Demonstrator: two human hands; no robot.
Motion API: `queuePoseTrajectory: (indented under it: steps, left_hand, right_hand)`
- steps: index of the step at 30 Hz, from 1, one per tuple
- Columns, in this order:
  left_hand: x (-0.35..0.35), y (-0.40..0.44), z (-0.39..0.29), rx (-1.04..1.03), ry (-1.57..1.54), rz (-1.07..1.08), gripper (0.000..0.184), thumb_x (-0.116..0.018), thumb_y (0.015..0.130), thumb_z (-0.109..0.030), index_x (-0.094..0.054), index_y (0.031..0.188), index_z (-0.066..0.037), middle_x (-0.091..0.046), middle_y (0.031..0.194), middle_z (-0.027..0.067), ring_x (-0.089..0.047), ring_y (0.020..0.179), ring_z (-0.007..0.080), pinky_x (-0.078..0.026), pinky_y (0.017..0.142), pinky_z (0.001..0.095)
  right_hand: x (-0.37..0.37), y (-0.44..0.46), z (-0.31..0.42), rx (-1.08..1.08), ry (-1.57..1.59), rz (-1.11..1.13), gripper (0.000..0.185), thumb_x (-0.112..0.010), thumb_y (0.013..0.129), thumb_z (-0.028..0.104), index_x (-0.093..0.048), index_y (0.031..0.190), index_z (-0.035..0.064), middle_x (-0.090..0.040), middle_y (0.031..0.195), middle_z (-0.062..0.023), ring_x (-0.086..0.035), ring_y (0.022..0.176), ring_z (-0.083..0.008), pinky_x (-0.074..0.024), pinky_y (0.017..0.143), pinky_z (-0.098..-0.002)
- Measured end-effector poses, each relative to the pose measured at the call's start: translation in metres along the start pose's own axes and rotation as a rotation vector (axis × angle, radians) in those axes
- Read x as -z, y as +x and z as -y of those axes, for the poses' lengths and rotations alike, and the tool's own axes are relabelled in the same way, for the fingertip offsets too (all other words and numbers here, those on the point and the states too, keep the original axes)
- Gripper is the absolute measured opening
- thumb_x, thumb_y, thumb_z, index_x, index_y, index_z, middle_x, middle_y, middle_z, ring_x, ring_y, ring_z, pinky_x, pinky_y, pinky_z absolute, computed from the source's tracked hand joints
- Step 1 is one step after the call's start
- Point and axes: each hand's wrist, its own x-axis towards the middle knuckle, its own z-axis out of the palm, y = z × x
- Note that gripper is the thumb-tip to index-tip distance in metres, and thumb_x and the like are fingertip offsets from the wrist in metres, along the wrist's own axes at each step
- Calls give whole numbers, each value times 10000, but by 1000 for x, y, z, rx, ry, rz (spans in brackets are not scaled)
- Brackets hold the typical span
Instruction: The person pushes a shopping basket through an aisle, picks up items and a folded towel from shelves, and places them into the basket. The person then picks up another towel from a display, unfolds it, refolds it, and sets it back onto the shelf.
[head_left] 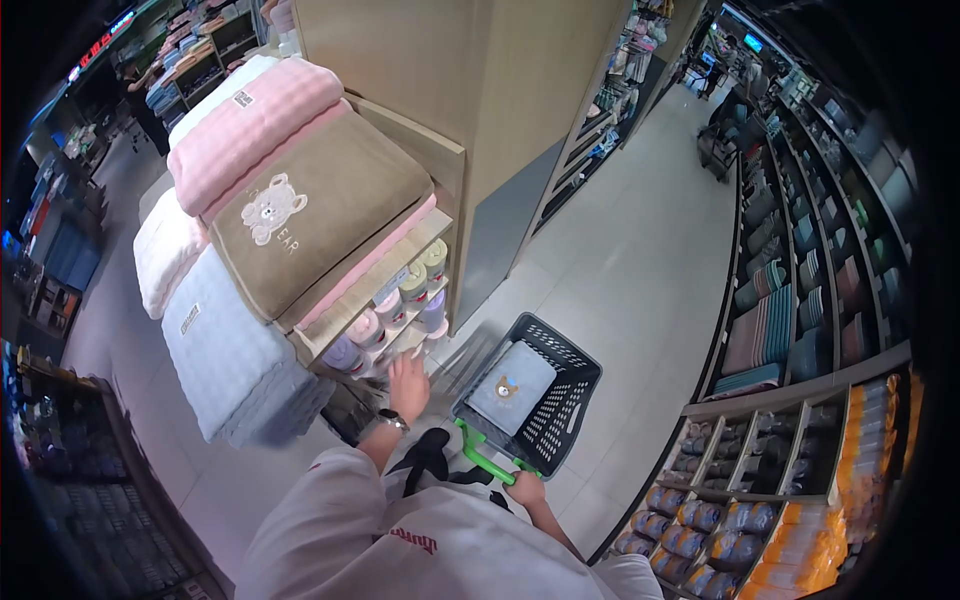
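The green handle (487, 467) of a dark basket (574, 400) was gripped by the right hand (525, 490); a folded pale-blue cloth (516, 402) was laid inside. The left hand (408, 388), fingers extended, was held near shelved rolled cloths (366, 328).

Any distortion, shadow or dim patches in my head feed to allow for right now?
Head view: wide-lens distortion curves the long dark shelving at right and leaves black corners; head view: the pink folded plush blanket is brightly lit, the black shelving at lower left dim; head view: a soft shadow lies left of the black perforated plastic basket.
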Motion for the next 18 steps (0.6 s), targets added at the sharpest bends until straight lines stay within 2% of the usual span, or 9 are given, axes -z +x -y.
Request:
queuePoseTrajectory:
  steps: [2, 5, 8, 9, 12, 18]
  left_hand:
    - [-1, 31, 33, -46, 107, -135, 415, -541, 757, -109, -482, 1148, 17, -462, 1191, 139, -397, 1144, 278, -295, 969, 426]
    - [19, 65, 58, -73, 216, -145, 447, -533, 774, -124, -449, 1188, 24, -460, 1202, 160, -406, 1153, 286, -310, 972, 409]
    - [2, 74, 89, 110, 256, 37, 512, -552, 772, -147, -406, 1230, 28, -458, 1221, 176, -420, 1162, 298, -336, 968, 387]
    - [7, 73, 89, 137, 240, 51, 569, -588, 748, -140, -382, 1249, 35, -463, 1226, 177, -437, 1158, 307, -356, 956, 381]
    - [17, 69, 92, 143, 164, 68, 587, -604, 710, -67, -387, 1247, 27, -459, 1232, 180, -438, 1161, 308, -360, 959, 393]
    - [17, 54, 119, -14, 175, 55, 740, -559, 670, 46, -321, 1356, -95, -436, 1282, 123, -435, 1167, 324, -370, 964, 420]
  right_hand:
    - [14, 4, 7, -15, 14, -25, 284, -605, 679, 349, -702, 862, 155, -652, 800, -155, -633, 755, -326, -513, 714, -420]
    - [34, 12, 13, -54, 25, -62, 278, -594, 672, 331, -697, 860, 154, -649, 798, -164, -629, 760, -332, -510, 717, -413]
    - [33, 28, -1, -54, 27, -68, 277, -594, 660, 311, -690, 855, 139, -644, 791, -171, -627, 753, -331, -505, 699, -408]
    - [31, 27, -1, -37, 45, -63, 276, -596, 658, 308, -689, 853, 137, -643, 788, -171, -627, 750, -330, -505, 695, -407]
    - [26, 26, 7, -64, 71, -57, 285, -611, 657, 317, -689, 859, 133, -645, 803, -175, -625, 780, -336, -504, 729, -405]
    - [29, 25, 12, -82, 85, -22, 289, -617, 661, 312, -687, 867, 121, -641, 816, -187, -622, 796, -341, -502, 743, -411]
